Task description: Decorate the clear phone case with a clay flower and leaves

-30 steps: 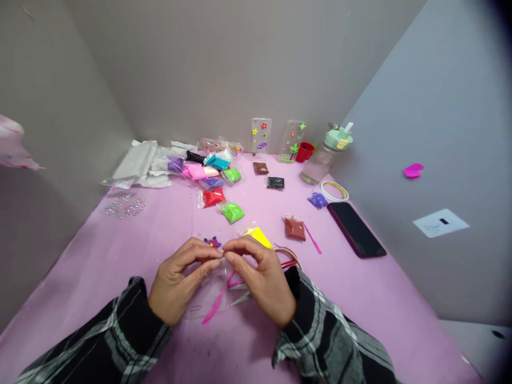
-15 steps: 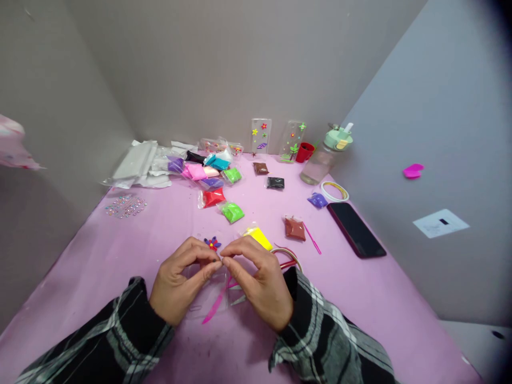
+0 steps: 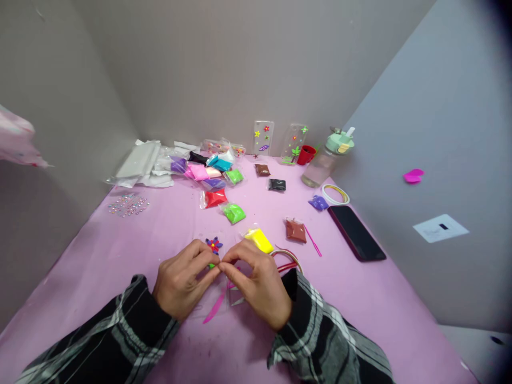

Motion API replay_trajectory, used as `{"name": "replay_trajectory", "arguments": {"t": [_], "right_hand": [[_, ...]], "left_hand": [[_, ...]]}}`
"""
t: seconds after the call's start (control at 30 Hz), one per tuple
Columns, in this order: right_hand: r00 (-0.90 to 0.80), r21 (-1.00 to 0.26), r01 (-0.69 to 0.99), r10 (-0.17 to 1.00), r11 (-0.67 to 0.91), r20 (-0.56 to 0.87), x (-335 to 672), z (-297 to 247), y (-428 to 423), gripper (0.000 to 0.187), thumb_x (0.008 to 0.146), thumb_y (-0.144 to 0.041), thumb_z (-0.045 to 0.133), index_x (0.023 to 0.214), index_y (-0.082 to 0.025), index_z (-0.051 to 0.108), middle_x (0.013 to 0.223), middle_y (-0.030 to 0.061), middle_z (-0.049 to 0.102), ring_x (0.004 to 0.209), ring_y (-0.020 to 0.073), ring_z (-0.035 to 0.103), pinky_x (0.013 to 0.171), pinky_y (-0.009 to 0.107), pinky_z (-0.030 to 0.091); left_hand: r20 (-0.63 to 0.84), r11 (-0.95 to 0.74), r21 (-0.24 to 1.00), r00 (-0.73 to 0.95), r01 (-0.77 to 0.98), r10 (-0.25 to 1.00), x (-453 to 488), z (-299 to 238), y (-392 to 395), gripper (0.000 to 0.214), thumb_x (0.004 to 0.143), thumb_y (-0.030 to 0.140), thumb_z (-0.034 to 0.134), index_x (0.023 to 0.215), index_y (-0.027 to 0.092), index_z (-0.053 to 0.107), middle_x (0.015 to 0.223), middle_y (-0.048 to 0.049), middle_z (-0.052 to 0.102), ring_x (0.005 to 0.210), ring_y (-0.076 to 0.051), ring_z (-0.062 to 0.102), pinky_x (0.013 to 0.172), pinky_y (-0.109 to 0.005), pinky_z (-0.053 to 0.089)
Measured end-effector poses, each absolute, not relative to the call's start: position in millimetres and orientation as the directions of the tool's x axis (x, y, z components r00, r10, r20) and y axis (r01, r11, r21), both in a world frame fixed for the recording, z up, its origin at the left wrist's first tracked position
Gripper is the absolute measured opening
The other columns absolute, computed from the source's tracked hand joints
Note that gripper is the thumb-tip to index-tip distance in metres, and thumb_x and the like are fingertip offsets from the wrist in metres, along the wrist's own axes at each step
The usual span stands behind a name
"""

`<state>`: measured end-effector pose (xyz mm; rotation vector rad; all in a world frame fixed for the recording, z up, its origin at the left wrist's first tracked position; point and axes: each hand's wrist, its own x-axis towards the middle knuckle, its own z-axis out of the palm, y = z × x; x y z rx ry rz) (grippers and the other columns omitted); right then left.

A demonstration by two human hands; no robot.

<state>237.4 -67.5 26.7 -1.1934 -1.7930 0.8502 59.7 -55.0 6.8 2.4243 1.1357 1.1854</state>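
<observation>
Here the left hand (image 3: 180,280) and right hand (image 3: 262,282) meet, fingers (image 3: 235,273) pinched narrow beside a green bit (image 3: 212,265), their hold unclear.

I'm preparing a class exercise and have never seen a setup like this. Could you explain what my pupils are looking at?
There is no machine here: a person works bare-handed, and every picture comes from one camera worn on the head, facing forward and down. On the pink table lie a yellow packet, a red packet, a phone and more. The left hand and right hand meet at the fingertips, near a small flower. A bit of green shows by the left hand; what is pinched is too small to tell.
</observation>
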Motion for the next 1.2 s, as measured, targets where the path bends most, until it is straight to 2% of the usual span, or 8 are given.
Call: {"name": "replay_trajectory", "arguments": {"t": [0.1,0.27,0.43,0.57,0.73,1.2], "right_hand": [[-0.222,-0.905,0.347,0.959,0.246,0.175,238,26,-63,0.01,0.085,-0.012,0.068,0.077,-0.017,0.067,0.078,-0.0003,0.065,0.078,0.0137,0.059,0.075,0.027,0.045],[-0.156,-0.942,0.296,0.981,0.158,0.116,243,19,-42,0.009,0.086,-0.016,0.064,0.078,-0.016,0.069,0.078,0.0007,0.066,0.074,0.0136,0.06,0.069,0.025,0.047],[-0.135,-0.873,0.431,0.973,0.228,0.188,245,11,-27,0.009,0.086,-0.016,0.064,0.084,-0.019,0.071,0.084,0.0017,0.065,0.076,0.0145,0.057,0.07,0.026,0.043],[-0.229,-0.763,0.562,0.946,0.319,0.227,241,8,-27,0.009,0.088,-0.015,0.063,0.087,-0.02,0.071,0.085,0.0012,0.063,0.081,0.015,0.058,0.073,0.027,0.043],[-0.297,-0.666,0.655,0.932,0.356,0.207,238,2,-28,0.009,0.091,-0.016,0.061,0.093,-0.02,0.07,0.089,0.0024,0.063,0.086,0.0164,0.059,0.076,0.027,0.043],[-0.335,-0.568,0.723,0.918,0.394,0.211,234,-3,-27,0.01,0.093,-0.018,0.061,0.096,-0.021,0.07,0.091,0.0031,0.062,0.088,0.0172,0.058,0.078,0.028,0.044]], "left_hand": [[0.561,-0.666,0.474,0.385,0.576,0.733,58,6,-53,0.006,0.09,0.021,0.063,0.085,0.019,0.065,0.08,-0.0011,0.062,0.067,-0.012,0.062,0.059,-0.022,0.048],[0.577,-0.615,0.583,0.261,0.531,0.774,48,12,-44,0.005,0.087,0.024,0.068,0.089,0.02,0.067,0.083,-0.0014,0.062,0.065,-0.012,0.06,0.061,-0.024,0.048],[0.595,-0.551,0.641,0.107,0.534,0.796,37,18,-34,0.007,0.089,0.02,0.064,0.081,0.019,0.066,0.079,-0.0012,0.06,0.068,-0.014,0.059,0.064,-0.028,0.047],[0.593,-0.531,0.656,0.068,0.536,0.802,35,19,-31,0.011,0.089,0.019,0.063,0.078,0.018,0.066,0.076,-0.0018,0.06,0.069,-0.015,0.058,0.065,-0.029,0.047],[0.579,-0.505,0.667,0.045,0.547,0.814,35,17,-32,0.012,0.09,0.021,0.061,0.079,0.018,0.066,0.077,-0.002,0.06,0.07,-0.015,0.059,0.066,-0.03,0.047],[0.591,-0.526,0.67,0.053,0.524,0.805,35,16,-33,0.01,0.089,0.017,0.062,0.081,0.018,0.066,0.079,-0.0012,0.06,0.07,-0.014,0.06,0.066,-0.029,0.047]]}}
